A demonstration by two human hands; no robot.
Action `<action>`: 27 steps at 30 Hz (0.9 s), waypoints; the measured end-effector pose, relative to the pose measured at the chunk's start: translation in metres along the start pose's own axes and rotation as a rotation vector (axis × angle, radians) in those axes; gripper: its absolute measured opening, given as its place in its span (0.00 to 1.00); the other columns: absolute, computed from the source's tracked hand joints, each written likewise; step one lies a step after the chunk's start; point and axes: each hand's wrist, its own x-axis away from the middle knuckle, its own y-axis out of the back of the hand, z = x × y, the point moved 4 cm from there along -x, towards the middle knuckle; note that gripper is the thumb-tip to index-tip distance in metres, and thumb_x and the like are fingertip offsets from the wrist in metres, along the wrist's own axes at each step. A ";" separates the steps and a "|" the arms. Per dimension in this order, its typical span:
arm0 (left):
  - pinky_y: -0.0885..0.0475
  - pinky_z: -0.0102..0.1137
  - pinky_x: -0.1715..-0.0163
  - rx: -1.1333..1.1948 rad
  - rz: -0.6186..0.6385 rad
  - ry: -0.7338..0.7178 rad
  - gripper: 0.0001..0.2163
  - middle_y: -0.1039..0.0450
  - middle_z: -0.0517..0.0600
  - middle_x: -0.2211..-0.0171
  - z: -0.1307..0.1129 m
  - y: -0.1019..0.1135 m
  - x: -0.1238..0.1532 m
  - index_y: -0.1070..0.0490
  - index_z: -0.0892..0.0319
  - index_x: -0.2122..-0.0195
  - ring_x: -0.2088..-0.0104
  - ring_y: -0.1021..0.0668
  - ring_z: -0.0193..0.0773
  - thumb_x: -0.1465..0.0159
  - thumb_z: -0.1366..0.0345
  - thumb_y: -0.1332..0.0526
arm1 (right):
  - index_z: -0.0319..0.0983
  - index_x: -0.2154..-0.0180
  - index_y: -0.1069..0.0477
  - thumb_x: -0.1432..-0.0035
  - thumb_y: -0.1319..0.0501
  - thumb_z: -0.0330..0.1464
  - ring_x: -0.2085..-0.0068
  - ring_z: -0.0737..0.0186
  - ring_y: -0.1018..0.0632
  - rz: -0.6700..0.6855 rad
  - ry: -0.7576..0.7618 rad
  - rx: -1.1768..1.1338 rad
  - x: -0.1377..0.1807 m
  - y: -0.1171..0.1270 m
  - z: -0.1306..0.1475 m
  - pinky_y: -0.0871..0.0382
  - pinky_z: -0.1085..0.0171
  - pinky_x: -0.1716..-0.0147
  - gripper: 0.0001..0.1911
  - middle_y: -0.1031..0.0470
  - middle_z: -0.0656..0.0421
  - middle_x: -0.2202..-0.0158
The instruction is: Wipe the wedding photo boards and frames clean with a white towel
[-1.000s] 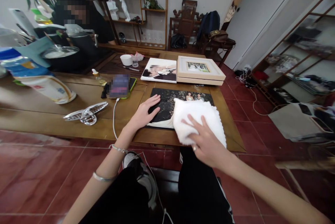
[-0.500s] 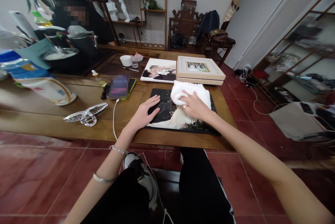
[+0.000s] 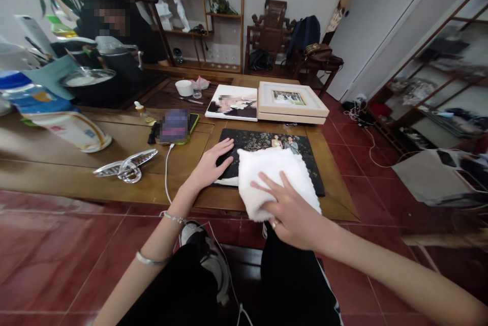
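- Your left hand point(image 3: 210, 166) lay palm down, fingers stretched out and thumb held apart, on the left end of a dark rectangular panel printed with a photo of two figures point(image 3: 244, 143).
- Your right hand point(image 3: 295, 214) was on a fluffy white cloth with a scalloped edge point(image 3: 267, 163), at least two fingers spread over its top; whether the others pinched a fold underneath could not be told.
- The cloth covered much of the panel's middle and right and reached past its near edge, leaving the two figures' heads in view.
- The panel lay flat near the close edge of the brown wooden table point(image 3: 337, 188), directly in front of you.
- Just beyond it, a white-edged photo panel point(image 3: 244, 110) sat beside a cream box-like picture frame point(image 3: 267, 91).
- Left of your left hand were a phone in a lime-green case point(image 3: 193, 121), with a thin white cable point(image 3: 166, 168), and a clear plastic hair clip point(image 3: 127, 167).
- Farther left was a blue-and-white plastic bottle point(image 3: 57, 117).
- A person in dark clothing point(image 3: 141, 41) was beyond the table's far left side.
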 end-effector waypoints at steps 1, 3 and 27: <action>0.42 0.44 0.38 0.001 0.000 0.002 0.21 0.34 0.59 0.41 0.000 0.000 0.000 0.32 0.65 0.44 0.38 0.35 0.45 0.34 0.58 0.44 | 0.37 0.56 0.26 0.56 0.48 0.20 0.32 0.48 0.52 0.019 0.019 -0.009 0.006 0.001 0.004 0.62 0.33 0.39 0.25 0.43 0.54 0.35; 0.42 0.43 0.38 0.003 0.000 0.003 0.21 0.35 0.59 0.41 -0.001 0.000 0.000 0.31 0.65 0.44 0.38 0.35 0.45 0.34 0.58 0.44 | 0.39 0.54 0.27 0.56 0.48 0.20 0.32 0.50 0.51 0.041 0.038 -0.027 0.011 0.004 0.006 0.61 0.35 0.38 0.27 0.41 0.56 0.35; 0.42 0.46 0.38 0.014 0.007 0.013 0.21 0.34 0.57 0.41 0.000 0.000 0.000 0.31 0.60 0.44 0.38 0.36 0.46 0.34 0.55 0.46 | 0.36 0.56 0.26 0.52 0.49 0.21 0.33 0.46 0.50 -0.095 -0.054 0.050 -0.043 0.002 -0.022 0.60 0.33 0.40 0.22 0.40 0.51 0.36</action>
